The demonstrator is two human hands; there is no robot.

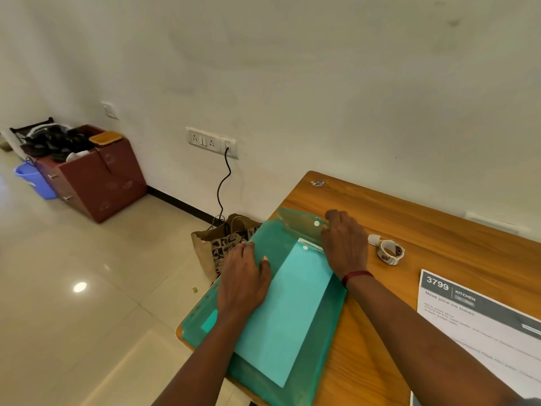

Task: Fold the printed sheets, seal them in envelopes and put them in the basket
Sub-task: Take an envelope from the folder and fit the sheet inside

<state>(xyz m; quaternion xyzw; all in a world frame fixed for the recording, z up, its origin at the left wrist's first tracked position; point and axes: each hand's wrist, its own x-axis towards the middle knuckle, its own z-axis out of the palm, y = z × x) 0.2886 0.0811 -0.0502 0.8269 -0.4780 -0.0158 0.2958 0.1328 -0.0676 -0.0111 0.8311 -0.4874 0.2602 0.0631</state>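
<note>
Envelope (275,241): left hand (244,276) presses; right hand (345,244) grips.

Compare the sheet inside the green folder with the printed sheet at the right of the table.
The inner sheet sits inside the green folder; the printed sheet lies bare on the table. The inner sheet looks plain teal; the printed sheet shows a dark header reading 3799. Both lie flat.
</note>
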